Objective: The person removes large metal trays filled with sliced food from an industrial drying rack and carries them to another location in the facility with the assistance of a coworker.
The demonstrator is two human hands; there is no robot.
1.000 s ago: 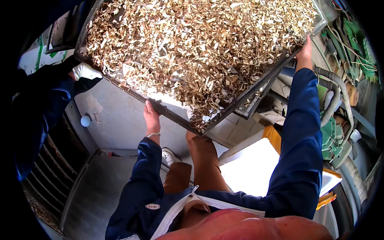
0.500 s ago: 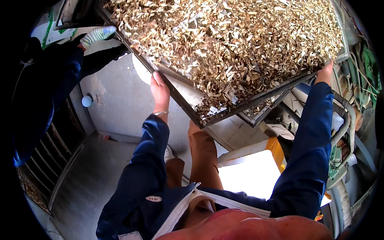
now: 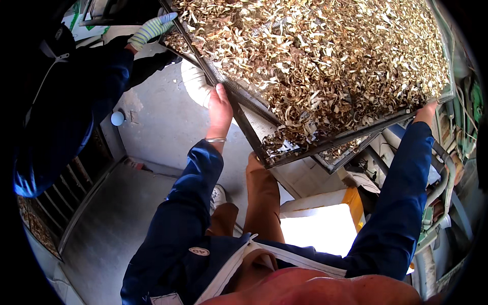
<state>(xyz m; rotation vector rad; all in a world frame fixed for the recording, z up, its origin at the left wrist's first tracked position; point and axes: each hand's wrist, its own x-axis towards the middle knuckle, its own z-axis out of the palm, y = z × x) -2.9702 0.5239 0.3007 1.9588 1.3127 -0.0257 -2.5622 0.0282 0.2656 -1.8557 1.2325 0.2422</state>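
Note:
Before me is a large dark-framed mesh tray (image 3: 340,139), tilted in view, spread with dried brown and cream flakes (image 3: 325,66). My left hand (image 3: 220,113) is closed round its left edge, thumb on top of the frame. At the near right corner my right hand (image 3: 425,113) grips the frame, its fingers hidden beneath. A co-worker's hand in a striped glove (image 3: 151,31) touches the tray's far left edge. Under the near edge shows the corner of a second tray (image 3: 333,165) with similar flakes.
A white box with yellow tape (image 3: 317,223) stands by my legs. Hoses and green machinery (image 3: 432,213) crowd the right. At left are a slatted dark rack (image 3: 71,180) and a small pale blue round object (image 3: 117,118). A white ribbed duct (image 3: 195,84) lies beyond my left hand.
The tray and both my hands have shifted a little right and lower in the picture. The co-worker's gloved hand has moved right and farther up along the tray's edge.

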